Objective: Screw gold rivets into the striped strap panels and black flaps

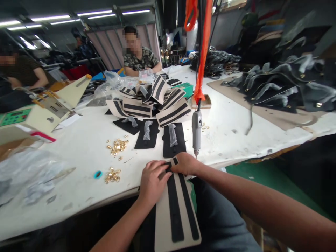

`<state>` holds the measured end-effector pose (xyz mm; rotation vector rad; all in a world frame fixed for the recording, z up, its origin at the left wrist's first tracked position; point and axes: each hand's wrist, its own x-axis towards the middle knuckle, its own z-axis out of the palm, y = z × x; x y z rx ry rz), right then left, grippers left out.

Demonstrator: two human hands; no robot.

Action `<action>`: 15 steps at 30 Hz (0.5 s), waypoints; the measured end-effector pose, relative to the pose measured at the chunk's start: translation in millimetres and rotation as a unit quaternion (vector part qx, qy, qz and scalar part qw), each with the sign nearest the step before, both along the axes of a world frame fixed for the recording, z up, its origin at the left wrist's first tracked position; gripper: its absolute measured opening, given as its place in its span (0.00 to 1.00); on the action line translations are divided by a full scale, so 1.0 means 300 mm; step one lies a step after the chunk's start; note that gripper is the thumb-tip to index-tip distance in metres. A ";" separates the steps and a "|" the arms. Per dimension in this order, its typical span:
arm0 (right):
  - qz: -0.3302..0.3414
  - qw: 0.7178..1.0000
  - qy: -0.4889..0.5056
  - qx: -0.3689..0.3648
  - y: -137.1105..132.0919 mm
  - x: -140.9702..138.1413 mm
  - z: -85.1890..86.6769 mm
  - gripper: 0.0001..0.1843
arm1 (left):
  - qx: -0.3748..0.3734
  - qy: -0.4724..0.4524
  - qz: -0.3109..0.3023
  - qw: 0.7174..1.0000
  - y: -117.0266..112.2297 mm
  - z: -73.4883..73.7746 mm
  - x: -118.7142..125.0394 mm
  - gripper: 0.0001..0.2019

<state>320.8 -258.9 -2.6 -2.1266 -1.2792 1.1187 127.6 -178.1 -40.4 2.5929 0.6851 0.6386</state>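
We find both hands at the near edge of the white table (78, 150), on a cream panel with two black stripes (175, 213). The panel's long axis runs away from the table toward the person's lap; its far end rests on the table edge and its near end overhangs the knees. Our left hand (153, 182) lies flat, fingers bent, pressing the panel's upper left part. Our right hand (185, 163) is curled over the panel's far end, fingertips hidden, so we cannot tell how firmly it pinches. Both hands touch the panel; the right is nearer its top end.

Just beyond the right hand hangs an electric screwdriver (196, 131), tip down, close to the knuckles. Two heaps of gold fittings (117, 146) lie to the left, well apart from the left hand. Black pieces (172, 140) and a pile of striped panels (157, 101) lie farther back. Another person sits across the table.
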 end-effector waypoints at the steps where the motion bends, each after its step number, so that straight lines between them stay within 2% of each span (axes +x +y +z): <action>1: -0.001 1.000 -0.005 0.003 0.004 -0.001 0.003 0.06 | 0.006 -0.011 -0.002 1.000 0.009 -0.018 -0.002 0.09; 6: -0.024 0.998 -0.050 0.042 -0.011 -0.018 0.015 0.07 | 0.014 -0.038 0.005 0.999 0.042 -0.071 -0.008 0.10; 10: -0.104 0.985 -0.053 0.125 -0.121 0.005 0.016 0.18 | 0.014 -0.047 0.012 0.999 0.045 -0.077 -0.012 0.10; 13: -0.175 0.964 -0.037 0.198 -0.226 0.119 0.014 0.16 | 0.011 -0.048 0.011 0.999 0.044 -0.079 -0.011 0.09; 15: -0.217 0.952 -0.077 0.201 -0.272 0.240 0.008 0.15 | 0.008 -0.048 0.010 0.999 0.046 -0.083 -0.010 0.09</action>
